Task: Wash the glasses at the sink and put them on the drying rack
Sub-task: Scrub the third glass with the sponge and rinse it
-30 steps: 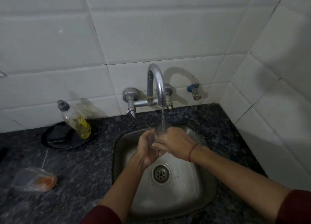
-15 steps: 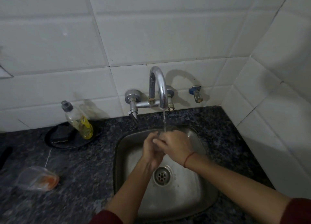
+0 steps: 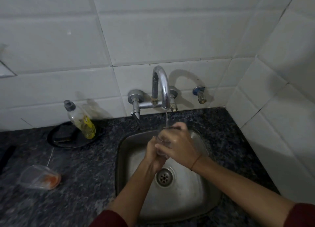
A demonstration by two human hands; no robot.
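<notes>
White glazed wall tiles (image 3: pixel 153 30) close in the back and right of a dark speckled granite counter (image 3: pixel 81 172), which lies mostly bare at near left. Set into the counter, a square stainless steel sink (image 3: pixel 184 197) leaves open basin around its round drain (image 3: pixel 164 177), hemmed by its rim on all sides. A curved chrome tap (image 3: pixel 162 88) on the back wall pours a thin stream into the basin's far half. Over that half, a person's right hand (image 3: pixel 177 145) and left hand (image 3: pixel 154 154) meet under the water, fingers curled and pressed around a small clear drinking glass (image 3: pixel 162 141); the glass is almost wholly covered, only glints of its wall showing between the fingers. Left of the tap, a clear dish-soap bottle with yellow liquid (image 3: pixel 81 120) leans on a black round tray (image 3: pixel 71 136). Near the counter's left, well apart from the sink, a clear plastic container with an orange smear (image 3: pixel 40 177) lies on its side.
</notes>
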